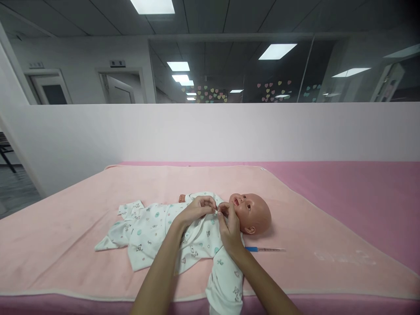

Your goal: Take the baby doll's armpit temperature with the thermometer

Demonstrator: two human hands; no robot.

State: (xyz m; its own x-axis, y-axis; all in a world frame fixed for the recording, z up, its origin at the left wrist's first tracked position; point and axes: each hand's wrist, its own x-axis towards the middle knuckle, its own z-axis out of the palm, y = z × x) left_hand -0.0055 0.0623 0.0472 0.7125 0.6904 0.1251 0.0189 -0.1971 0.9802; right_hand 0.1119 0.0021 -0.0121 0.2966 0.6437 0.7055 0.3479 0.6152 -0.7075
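Note:
A baby doll [256, 212] lies on its back, its head toward the right. It wears a white baby outfit [157, 221] printed with small green figures, and one sleeve [226, 280] stretches toward me over the near edge. My left hand [200, 208] has its fingers pinched on the cloth at the doll's upper chest. Close beside it, below the doll's chin, my right hand [229, 225] pinches the same neckline area. A small white bit of the outfit, perhaps a tie or fastening, shows between the two hands. One doll hand [182, 198] shows at the far sleeve.
A thermometer-like stick with a blue end [252, 249] lies right of the doll's shoulder. Under everything spreads a peach mat [75, 227] over a pink surface [361, 197]. A white wall [210, 131] with windows above stands behind.

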